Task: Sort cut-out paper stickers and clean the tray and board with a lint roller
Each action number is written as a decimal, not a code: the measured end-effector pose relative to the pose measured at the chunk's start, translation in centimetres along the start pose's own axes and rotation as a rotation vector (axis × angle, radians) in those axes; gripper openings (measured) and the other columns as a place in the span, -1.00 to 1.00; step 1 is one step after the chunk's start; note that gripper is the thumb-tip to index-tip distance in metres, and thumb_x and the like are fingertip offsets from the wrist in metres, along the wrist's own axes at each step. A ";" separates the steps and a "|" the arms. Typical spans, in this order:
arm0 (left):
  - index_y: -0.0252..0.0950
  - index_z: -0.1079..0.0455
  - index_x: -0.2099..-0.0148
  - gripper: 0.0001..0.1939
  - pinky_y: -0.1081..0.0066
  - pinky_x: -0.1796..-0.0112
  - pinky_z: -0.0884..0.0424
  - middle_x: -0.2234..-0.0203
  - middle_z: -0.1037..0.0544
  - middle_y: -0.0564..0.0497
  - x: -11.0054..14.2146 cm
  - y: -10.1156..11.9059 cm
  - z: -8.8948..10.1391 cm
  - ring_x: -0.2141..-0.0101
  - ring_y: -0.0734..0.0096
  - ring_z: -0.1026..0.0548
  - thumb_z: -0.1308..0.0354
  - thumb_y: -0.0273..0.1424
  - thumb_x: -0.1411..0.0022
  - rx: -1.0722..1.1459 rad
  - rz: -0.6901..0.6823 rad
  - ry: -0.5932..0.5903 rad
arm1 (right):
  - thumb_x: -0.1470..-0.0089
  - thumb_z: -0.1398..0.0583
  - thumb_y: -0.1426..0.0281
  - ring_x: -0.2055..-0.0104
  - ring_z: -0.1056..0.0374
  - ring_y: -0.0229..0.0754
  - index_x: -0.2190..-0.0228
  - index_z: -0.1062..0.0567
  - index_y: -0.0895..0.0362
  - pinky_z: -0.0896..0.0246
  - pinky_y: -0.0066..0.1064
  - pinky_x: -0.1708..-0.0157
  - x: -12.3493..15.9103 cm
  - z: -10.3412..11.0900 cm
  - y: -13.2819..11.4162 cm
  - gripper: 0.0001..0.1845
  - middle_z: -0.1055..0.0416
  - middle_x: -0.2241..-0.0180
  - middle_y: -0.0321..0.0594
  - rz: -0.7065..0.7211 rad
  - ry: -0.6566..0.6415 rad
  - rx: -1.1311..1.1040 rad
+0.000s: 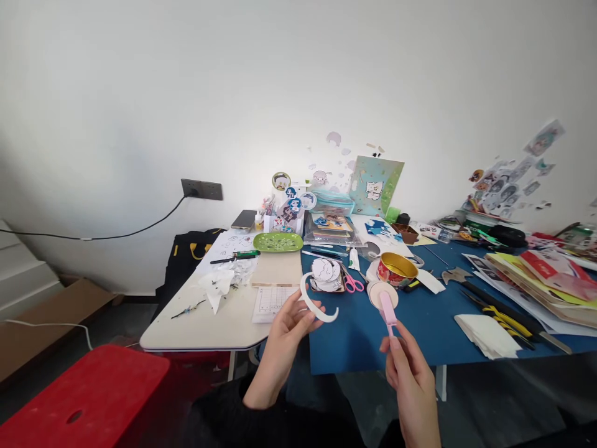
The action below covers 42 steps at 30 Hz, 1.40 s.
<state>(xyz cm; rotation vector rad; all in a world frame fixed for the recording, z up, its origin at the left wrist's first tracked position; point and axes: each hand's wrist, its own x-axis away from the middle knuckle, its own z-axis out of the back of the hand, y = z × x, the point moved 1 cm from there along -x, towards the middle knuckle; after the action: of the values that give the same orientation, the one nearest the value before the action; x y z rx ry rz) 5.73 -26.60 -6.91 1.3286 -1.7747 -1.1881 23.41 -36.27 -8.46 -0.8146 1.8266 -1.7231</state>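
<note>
My left hand [288,326] pinches a curved white paper strip [313,306] just in front of the table's near edge. My right hand [407,367] is closed round the lower end of a pink craft knife [387,308], which points up and away over the blue mat [373,339]. The two hands are apart, roughly level with each other. Just beyond them lie a round white paper cut-out [326,274], pink-handled scissors [352,281], a roll of white tape [379,292] and an open gold-lined tin [396,269].
A green plate [278,242], a pen [236,256], crumpled paper scraps [222,279] and a printed sheet [273,302] lie on the white table [200,326]. Books and papers [543,274], pliers and folded tissue [487,333] crowd the right. A red stool [88,398] stands low left.
</note>
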 end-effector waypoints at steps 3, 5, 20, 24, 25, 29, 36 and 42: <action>-0.25 -0.31 -0.11 -0.55 0.27 0.11 -0.41 0.17 -0.54 -0.12 -2.4 1.1 0.7 0.11 0.16 -0.48 -0.17 -0.29 -0.18 -0.373 -0.227 0.025 | 0.07 -0.20 -0.07 0.61 0.03 -0.35 -0.11 -0.32 0.02 0.06 -0.45 0.67 -0.1 0.1 0.1 -0.23 -0.34 0.43 -0.28 -0.023 0.008 -0.003; -0.26 -0.36 -0.06 -0.66 0.29 0.10 -0.38 0.16 -0.52 -0.14 -4.7 1.9 0.8 0.13 0.20 -0.47 -0.04 -0.31 -0.26 -0.796 -0.403 0.031 | 0.07 -0.20 -0.06 0.61 0.03 -0.35 -0.11 -0.33 0.02 0.08 -0.46 0.67 -0.2 0.2 0.2 -0.24 -0.33 0.44 -0.29 -0.029 0.021 -0.012; -0.41 -0.45 0.16 -0.66 0.08 0.07 -0.20 0.18 -0.48 -0.37 -13.5 -1.2 -3.2 0.06 -0.05 -0.38 0.09 -0.68 -0.14 -1.608 -0.377 -0.351 | 0.08 -0.23 -0.03 0.60 0.02 -0.35 -0.08 -0.37 0.08 0.10 -0.46 0.67 -2.2 1.7 2.0 -0.26 -0.32 0.44 -0.26 -0.068 0.054 -0.092; -0.34 -0.43 0.08 -0.72 0.13 0.03 -0.20 0.11 -0.47 -0.30 -13.6 -0.8 -3.0 0.02 -0.02 -0.35 0.05 -0.47 -0.25 -1.622 -0.376 -0.360 | 0.08 -0.22 -0.03 0.62 0.06 -0.38 -0.08 -0.37 0.09 0.12 -0.46 0.68 -2.3 1.7 1.7 -0.26 -0.32 0.45 -0.27 -0.052 0.048 -0.104; -0.32 -0.40 0.03 -0.71 0.15 0.02 -0.20 0.08 -0.45 -0.27 -13.7 -0.4 -2.9 0.00 -0.01 -0.34 0.01 -0.40 -0.24 -1.616 -0.373 -0.364 | 0.06 -0.22 -0.02 0.63 0.06 -0.38 -0.08 -0.37 0.08 0.13 -0.46 0.67 -2.3 1.7 1.6 -0.27 -0.32 0.45 -0.27 -0.048 0.051 -0.104; -0.31 -0.24 -0.16 -0.35 0.18 -0.02 -0.22 -0.07 -0.36 -0.27 -15.5 1.4 -2.4 -0.07 -0.05 -0.30 -0.23 -0.20 -0.04 -1.585 -0.300 -0.420 | 0.05 -0.21 -0.01 0.63 0.06 -0.38 -0.09 -0.36 0.06 0.13 -0.46 0.67 -2.2 1.7 1.4 -0.29 -0.33 0.45 -0.27 -0.049 0.061 -0.106; -0.33 -0.21 -0.18 -0.07 0.19 0.01 -0.26 -0.11 -0.33 -0.29 -18.5 2.1 -2.2 -0.08 -0.14 -0.30 -0.38 -0.15 0.28 -1.566 -0.075 -0.557 | 0.10 -0.23 -0.04 0.61 0.01 -0.36 -0.08 -0.38 0.06 0.10 -0.46 0.68 -2.7 2.1 1.9 -0.25 -0.33 0.45 -0.27 -0.099 0.066 -0.114; -0.35 -0.17 -0.21 0.00 0.10 -0.05 -0.19 -0.17 -0.25 -0.34 -18.9 1.7 -2.2 -0.14 -0.20 -0.21 -0.39 -0.18 0.32 -1.519 -0.054 -0.567 | 0.11 -0.24 -0.06 0.62 0.04 -0.36 -0.12 -0.33 0.06 0.09 -0.45 0.68 -2.9 2.3 2.4 -0.19 -0.32 0.45 -0.27 -0.128 0.045 -0.123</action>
<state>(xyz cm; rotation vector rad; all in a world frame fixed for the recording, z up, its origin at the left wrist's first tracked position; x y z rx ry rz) 12.72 -9.14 -3.79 0.1004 -0.5713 -2.3065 26.90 -35.74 -11.12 -0.9683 1.9649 -1.7331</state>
